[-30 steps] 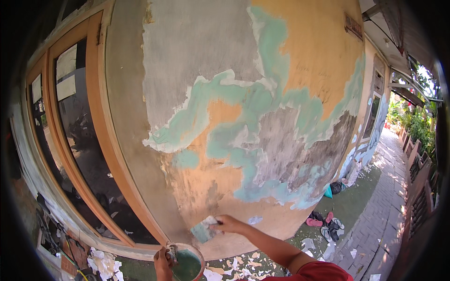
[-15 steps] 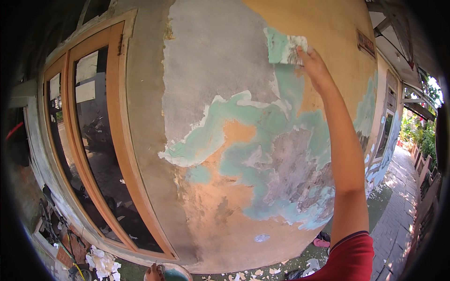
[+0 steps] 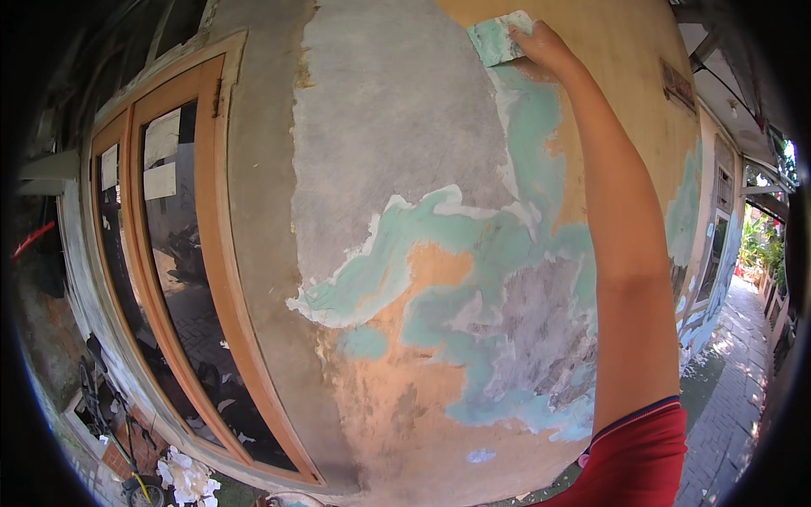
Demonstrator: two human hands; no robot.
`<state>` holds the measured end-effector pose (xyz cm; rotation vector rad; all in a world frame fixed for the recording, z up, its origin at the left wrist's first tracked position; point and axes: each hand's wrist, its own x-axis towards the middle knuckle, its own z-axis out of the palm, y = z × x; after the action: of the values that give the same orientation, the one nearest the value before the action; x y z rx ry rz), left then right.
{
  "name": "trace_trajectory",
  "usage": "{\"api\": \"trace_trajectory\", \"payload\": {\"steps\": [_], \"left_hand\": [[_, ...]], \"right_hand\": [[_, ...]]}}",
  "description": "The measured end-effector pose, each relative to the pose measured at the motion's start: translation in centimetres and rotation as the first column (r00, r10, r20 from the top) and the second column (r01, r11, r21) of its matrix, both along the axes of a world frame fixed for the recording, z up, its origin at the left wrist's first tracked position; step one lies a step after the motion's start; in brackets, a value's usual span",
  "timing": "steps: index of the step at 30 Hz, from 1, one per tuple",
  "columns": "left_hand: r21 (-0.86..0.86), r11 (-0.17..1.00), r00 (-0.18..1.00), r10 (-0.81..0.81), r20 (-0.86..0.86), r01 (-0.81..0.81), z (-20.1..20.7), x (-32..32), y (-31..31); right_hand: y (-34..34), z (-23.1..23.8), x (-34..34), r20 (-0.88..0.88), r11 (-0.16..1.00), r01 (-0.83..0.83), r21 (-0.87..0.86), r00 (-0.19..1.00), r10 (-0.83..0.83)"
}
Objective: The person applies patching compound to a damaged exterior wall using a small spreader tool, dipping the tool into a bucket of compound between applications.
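High on the wall, my right hand (image 3: 547,51) grips a flat putty scraper (image 3: 493,42), its face smeared with pale green and white filler. The scraper lies against the wall, where the bare grey plaster meets the yellow paint. Below it a strip of wet-looking green filler (image 3: 534,127) runs down and joins wider green patches across the wall. Only the rim of a bucket (image 3: 291,498) shows at the bottom edge. My left hand is out of sight.
A wooden-framed glass door (image 3: 215,296) stands to the left. Peeled paint scraps (image 3: 187,477) and a small wheel (image 3: 145,492) are at the lower left. A paved alley (image 3: 731,380) runs along the right, and a small plaque (image 3: 677,84) hangs on the wall.
My right hand has slid the scraper upward along the seam and tilted it. The view has shifted upward, and the left hand and most of the bucket have dropped out of it.
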<state>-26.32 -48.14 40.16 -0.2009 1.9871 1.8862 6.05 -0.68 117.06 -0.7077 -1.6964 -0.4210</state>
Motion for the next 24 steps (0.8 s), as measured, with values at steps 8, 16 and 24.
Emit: {"api": "trace_trajectory", "payload": {"steps": [8,16,24], "left_hand": [[0.040,0.999,0.999,0.032,0.019,-0.033,-0.2,0.2,0.8],[0.155,0.987,0.999,0.028,0.029,-0.032,-0.7,0.4,1.0],[0.083,0.994,0.994,-0.062,-0.084,0.069,-0.2,2.0,1.4]], "right_hand": [[2.1,2.8,1.6,0.000,0.932,0.362,0.024,0.932,-0.362],[-1.2,0.3,2.5,0.087,0.976,-0.186,0.114,0.980,0.176],[1.3,0.4,3.3,-0.067,0.961,0.267,0.073,0.963,-0.262]]}}
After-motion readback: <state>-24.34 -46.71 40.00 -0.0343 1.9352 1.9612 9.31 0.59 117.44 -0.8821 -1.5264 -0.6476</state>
